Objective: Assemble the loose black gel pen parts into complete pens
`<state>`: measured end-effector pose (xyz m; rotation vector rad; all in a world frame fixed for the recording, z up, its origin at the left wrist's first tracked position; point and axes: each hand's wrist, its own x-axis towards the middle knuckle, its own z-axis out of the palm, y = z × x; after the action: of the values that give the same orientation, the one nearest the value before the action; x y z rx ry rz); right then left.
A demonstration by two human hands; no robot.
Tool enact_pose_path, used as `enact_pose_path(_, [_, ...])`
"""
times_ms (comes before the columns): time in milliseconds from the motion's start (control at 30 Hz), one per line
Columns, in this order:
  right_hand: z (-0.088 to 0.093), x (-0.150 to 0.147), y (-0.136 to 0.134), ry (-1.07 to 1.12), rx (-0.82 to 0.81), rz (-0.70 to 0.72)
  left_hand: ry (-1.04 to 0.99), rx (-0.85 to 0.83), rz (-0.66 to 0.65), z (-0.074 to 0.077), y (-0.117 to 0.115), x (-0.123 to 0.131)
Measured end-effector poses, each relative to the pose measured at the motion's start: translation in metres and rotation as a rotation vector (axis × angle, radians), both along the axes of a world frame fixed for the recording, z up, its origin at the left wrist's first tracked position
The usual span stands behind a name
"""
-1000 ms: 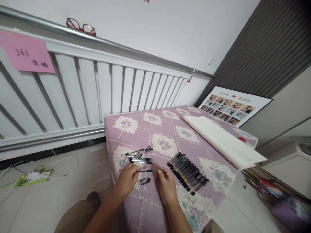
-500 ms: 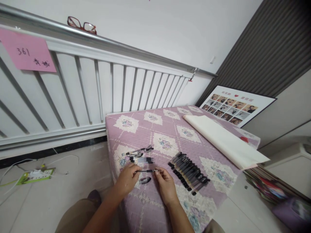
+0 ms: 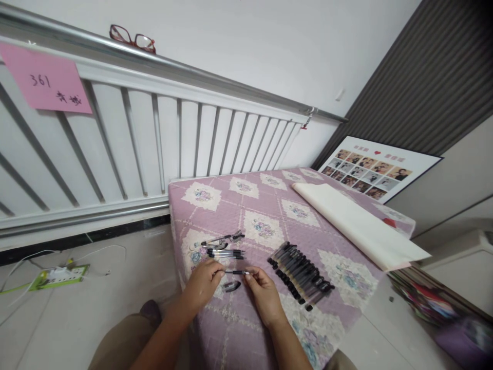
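Observation:
A slim dark pen [image 3: 234,272] is held level between my two hands, just above the quilted cover. My left hand [image 3: 203,285] pinches its left end, and the fingers of my right hand [image 3: 265,297] close on the right end with the silvery tip. Just below the pen lies a dark pen cap [image 3: 231,286]. Beyond my hands are several slim black-ended pens or refills [image 3: 225,254] side by side, with a loose pen [image 3: 215,239] and more dark caps [image 3: 238,236] behind them. A neat row of capped black pens [image 3: 301,275] lies to the right of my right hand.
The purple floral bed cover [image 3: 265,200] carries a rolled cream sheet [image 3: 346,218] at the right. A white radiator [image 3: 188,139] runs along the wall, with glasses [image 3: 133,40] above it. A power strip [image 3: 59,277] with cables lies on the floor at left. A photo board [image 3: 379,169] leans behind.
The view has shifted very slightly. Both hands keep nearly the same pose on the pen, and the other pens and caps lie as before.

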<state>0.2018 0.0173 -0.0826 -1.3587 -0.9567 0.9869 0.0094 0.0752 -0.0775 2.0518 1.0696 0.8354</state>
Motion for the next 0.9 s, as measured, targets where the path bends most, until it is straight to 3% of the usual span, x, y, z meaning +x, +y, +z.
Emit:
enact_pose_path(333, [0.013, -0.005, -0.001, -0.089, 0.005, 0.033, -0.023, -0.031, 0.036, 0.003, -0.002, -0.001])
enact_pose_path(900, [0.012, -0.015, -0.002, -0.446, 0.042, 0.039, -0.060, -0.081, 0.010, 0.001, 0.000, -0.002])
